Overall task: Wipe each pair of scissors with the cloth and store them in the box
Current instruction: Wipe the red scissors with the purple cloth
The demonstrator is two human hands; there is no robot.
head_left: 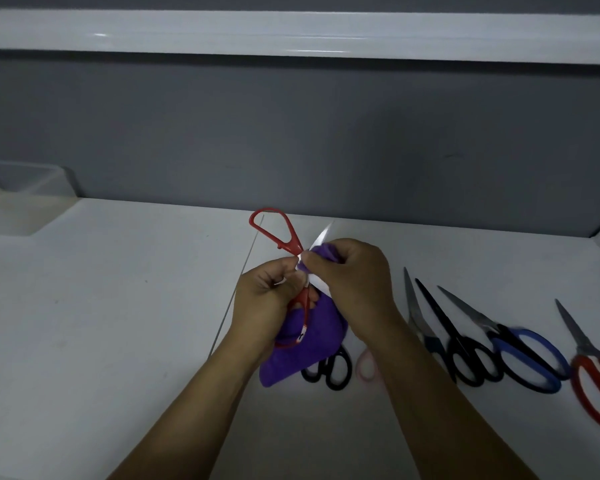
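R forearm (430, 393) hides pink scissors (364, 371); cloth (302, 358) covers small blk scissors (324, 368).

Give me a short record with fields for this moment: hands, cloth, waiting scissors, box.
left hand: grips a handle of the open red scissors
right hand: pinches the purple cloth round one blade
waiting on the table: blue-handled scissors, black-handled scissors, more pairs beside them
box: clear, far left, contents hard to see
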